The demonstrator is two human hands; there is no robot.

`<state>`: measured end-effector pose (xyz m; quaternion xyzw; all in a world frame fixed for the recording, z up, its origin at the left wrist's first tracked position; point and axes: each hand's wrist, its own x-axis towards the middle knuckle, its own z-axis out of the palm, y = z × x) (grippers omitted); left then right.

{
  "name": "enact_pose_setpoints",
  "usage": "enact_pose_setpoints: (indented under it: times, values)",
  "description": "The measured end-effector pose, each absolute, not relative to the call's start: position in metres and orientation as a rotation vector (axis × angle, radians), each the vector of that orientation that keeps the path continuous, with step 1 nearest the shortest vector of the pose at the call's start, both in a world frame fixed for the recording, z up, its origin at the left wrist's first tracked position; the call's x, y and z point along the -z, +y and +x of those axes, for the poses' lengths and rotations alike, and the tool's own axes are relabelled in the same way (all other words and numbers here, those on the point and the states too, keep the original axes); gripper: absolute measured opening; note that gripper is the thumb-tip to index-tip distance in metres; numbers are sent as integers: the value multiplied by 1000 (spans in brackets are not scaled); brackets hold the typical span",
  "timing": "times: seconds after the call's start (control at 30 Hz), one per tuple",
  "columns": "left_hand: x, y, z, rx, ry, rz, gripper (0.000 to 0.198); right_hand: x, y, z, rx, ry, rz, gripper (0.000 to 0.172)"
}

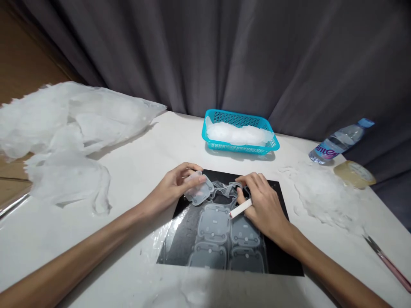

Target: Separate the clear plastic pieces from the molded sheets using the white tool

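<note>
A translucent, rounded-square plastic piece is pinched between the thumb and fingers of my left hand, tilted above the sheet's upper left. My right hand has a short white stick with a reddish tip tucked in it, pointing left. The thumb and index finger of that hand are at a loose, curled strip of clear trim; whether they grip it is partly hidden. Below lies a translucent moulded sheet with several similar rounded-square shapes, on a black board.
A blue basket of white translucent pieces stands at the back. Bags of whitish plastic lie left. On the right are clear scraps, a water bottle, a roll of tape and pink-handled scissors or tweezers.
</note>
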<state>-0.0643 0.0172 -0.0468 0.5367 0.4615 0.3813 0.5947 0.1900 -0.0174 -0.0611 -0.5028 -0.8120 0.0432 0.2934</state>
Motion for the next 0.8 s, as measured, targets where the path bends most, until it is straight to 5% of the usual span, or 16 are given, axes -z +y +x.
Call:
enact_pose_setpoints:
  times: [0.1, 0.2, 0.5, 0.8]
  values:
    - [49, 20, -68, -710, 1028, 1334, 37, 60, -21, 187, -195, -2179, -1270, 44]
    - [49, 21, -70, -620, 996, 1359, 31, 53, -23, 180, -333, -2236, -1145, 51]
    - [45, 13, -66, -678, 1067, 1659, 32, 56, -20, 167, -579, -2261, -995, 12]
    - [43, 6, -63, -562, 1032, 1727, 27, 57, -23, 164, -287, -2349, -971, 11]
